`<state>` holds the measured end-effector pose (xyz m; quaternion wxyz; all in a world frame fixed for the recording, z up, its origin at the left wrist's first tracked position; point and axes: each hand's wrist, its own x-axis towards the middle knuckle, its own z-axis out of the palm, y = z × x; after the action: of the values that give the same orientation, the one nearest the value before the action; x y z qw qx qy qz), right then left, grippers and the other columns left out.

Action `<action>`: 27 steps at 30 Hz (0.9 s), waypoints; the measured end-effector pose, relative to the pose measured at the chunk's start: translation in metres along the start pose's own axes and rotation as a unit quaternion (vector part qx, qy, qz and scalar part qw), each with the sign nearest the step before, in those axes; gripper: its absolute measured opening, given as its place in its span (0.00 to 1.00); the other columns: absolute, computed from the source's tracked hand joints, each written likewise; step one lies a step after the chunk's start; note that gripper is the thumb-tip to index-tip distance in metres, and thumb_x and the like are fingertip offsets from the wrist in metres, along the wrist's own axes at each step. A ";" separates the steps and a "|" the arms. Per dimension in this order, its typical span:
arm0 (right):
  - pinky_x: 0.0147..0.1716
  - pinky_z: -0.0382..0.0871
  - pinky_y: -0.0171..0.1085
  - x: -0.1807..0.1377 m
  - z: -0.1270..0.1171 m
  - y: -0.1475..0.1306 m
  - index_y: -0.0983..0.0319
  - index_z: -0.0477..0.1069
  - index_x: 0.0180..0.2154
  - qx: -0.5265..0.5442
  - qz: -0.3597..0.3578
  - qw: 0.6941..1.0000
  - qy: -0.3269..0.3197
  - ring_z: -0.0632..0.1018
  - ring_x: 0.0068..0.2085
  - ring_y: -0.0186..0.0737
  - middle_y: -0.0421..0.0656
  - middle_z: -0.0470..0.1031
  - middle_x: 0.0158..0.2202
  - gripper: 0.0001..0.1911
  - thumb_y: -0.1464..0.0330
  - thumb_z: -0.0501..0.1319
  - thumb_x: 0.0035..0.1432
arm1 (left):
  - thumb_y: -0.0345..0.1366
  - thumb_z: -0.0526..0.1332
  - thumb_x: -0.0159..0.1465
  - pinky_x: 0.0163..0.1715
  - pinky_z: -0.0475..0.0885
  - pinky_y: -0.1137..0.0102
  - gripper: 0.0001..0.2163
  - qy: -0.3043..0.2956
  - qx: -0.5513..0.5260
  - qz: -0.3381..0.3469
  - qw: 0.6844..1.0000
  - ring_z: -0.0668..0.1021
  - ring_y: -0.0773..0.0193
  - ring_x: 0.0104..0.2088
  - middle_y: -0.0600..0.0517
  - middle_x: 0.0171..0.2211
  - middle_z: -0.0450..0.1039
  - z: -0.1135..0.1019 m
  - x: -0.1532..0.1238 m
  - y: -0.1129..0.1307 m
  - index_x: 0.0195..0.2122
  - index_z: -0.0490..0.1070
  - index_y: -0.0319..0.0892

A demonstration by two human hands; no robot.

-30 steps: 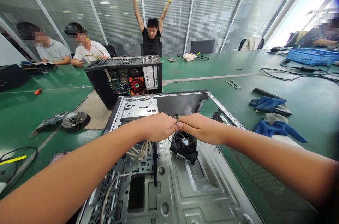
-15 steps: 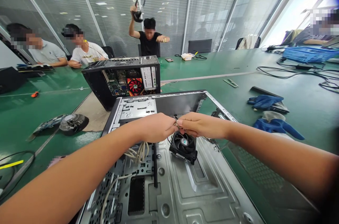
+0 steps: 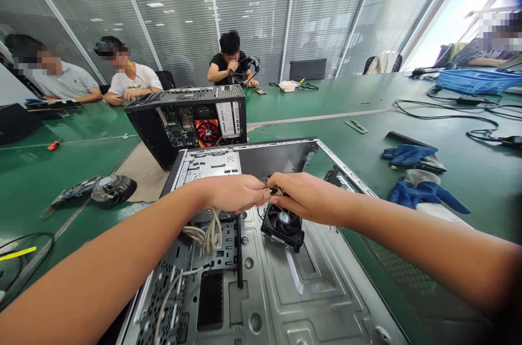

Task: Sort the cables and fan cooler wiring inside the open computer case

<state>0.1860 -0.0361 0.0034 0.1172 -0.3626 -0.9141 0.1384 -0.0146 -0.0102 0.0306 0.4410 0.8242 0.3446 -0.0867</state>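
An open computer case [image 3: 326,279] lies flat in front of me, its bare metal floor showing. Above its middle my left hand [image 3: 240,192] and my right hand [image 3: 305,195] meet, fingertips closed around a short stretch of beige cable [image 3: 276,191]. Just under my right hand a black cooling fan [image 3: 283,222] rests in the case, slightly tilted. Below my left wrist hangs a bundle of beige cables [image 3: 210,230] beside the drive bay [image 3: 223,262]. My fingers partly cover what they pinch, so its end cannot be made out.
Behind stands another computer tower [image 3: 150,127] with a red fan. Left lie a round heatsink [image 3: 113,191] and a circuit board [image 3: 73,192]. Right are blue gloves [image 3: 424,192], a memory stick [image 3: 356,127], black cables [image 3: 452,111] and a blue basket [image 3: 475,82]. Several people sit around the green table.
My right hand has turned slightly, and more beige cable shows between my fingers. The person opposite has lowered a raised black headset-like object toward the table.
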 end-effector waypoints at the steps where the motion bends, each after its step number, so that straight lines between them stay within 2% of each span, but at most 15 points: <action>1: 0.34 0.61 0.38 0.000 0.000 0.001 0.64 0.67 0.42 -0.009 -0.010 1.000 0.015 0.71 0.35 0.42 0.48 0.72 0.35 0.11 0.65 0.50 0.65 | 0.43 0.48 0.65 0.18 0.58 0.72 0.12 -0.004 -0.030 -0.007 1.000 0.60 0.70 0.19 0.58 0.19 0.54 0.000 -0.001 0.001 0.28 0.57 0.43; 3: 0.36 0.62 0.39 0.002 0.001 0.003 0.64 0.69 0.39 -0.028 -0.034 0.998 0.044 0.71 0.37 0.42 0.49 0.70 0.38 0.12 0.65 0.50 0.65 | 0.42 0.48 0.65 0.18 0.58 0.73 0.11 -0.002 -0.065 -0.014 0.998 0.58 0.70 0.19 0.59 0.20 0.51 -0.001 -0.002 0.001 0.29 0.57 0.43; 5: 0.37 0.62 0.39 0.003 0.001 0.005 0.64 0.69 0.37 -0.033 -0.045 0.997 0.046 0.70 0.37 0.42 0.48 0.71 0.35 0.12 0.64 0.51 0.65 | 0.42 0.48 0.65 0.19 0.59 0.73 0.11 0.009 -0.055 -0.014 0.998 0.59 0.71 0.19 0.59 0.20 0.52 -0.001 -0.002 0.002 0.29 0.58 0.43; 10: 0.30 0.56 0.36 0.005 -0.002 0.005 0.62 0.67 0.33 -0.015 -0.012 1.000 0.023 0.66 0.29 0.36 0.41 0.68 0.27 0.14 0.65 0.47 0.67 | 0.44 0.46 0.66 0.21 0.62 0.73 0.14 0.054 0.018 -0.001 0.998 0.64 0.69 0.21 0.56 0.21 0.58 -0.001 -0.001 0.001 0.28 0.60 0.42; 15: 0.27 0.53 0.33 0.005 -0.005 0.004 0.62 0.63 0.28 0.083 0.030 0.996 0.011 0.61 0.24 0.31 0.36 0.62 0.21 0.19 0.61 0.45 0.67 | 0.42 0.44 0.67 0.25 0.60 0.71 0.17 0.102 0.183 0.037 0.977 0.64 0.68 0.24 0.54 0.22 0.61 0.000 0.000 0.007 0.25 0.61 0.41; 18: 0.28 0.54 0.33 0.005 -0.004 0.006 0.62 0.65 0.29 0.095 0.039 0.995 0.011 0.64 0.25 0.31 0.37 0.65 0.23 0.18 0.61 0.46 0.67 | 0.42 0.42 0.67 0.25 0.59 0.71 0.18 0.126 0.242 0.040 0.961 0.64 0.67 0.24 0.54 0.23 0.62 0.001 0.002 0.008 0.25 0.61 0.41; 23: 0.29 0.56 0.34 0.004 -0.001 0.007 0.62 0.67 0.41 0.050 0.049 0.997 0.038 0.68 0.28 0.35 0.40 0.72 0.28 0.11 0.63 0.52 0.64 | 0.42 0.42 0.68 0.24 0.58 0.72 0.18 0.128 0.210 0.034 0.969 0.65 0.68 0.24 0.54 0.22 0.62 0.001 0.002 0.005 0.25 0.60 0.41; 27: 0.29 0.56 0.34 0.004 -0.001 0.008 0.63 0.68 0.36 0.023 0.021 0.998 0.049 0.67 0.28 0.35 0.41 0.70 0.27 0.12 0.63 0.51 0.65 | 0.42 0.42 0.68 0.24 0.57 0.71 0.18 0.134 0.229 0.036 0.964 0.65 0.68 0.24 0.54 0.22 0.62 0.001 0.002 0.005 0.25 0.60 0.41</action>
<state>0.1885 -0.0274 0.0020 0.1674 -0.3857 -0.8958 0.1441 -0.0099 -0.0121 0.0324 0.1935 0.9190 0.3417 -0.0359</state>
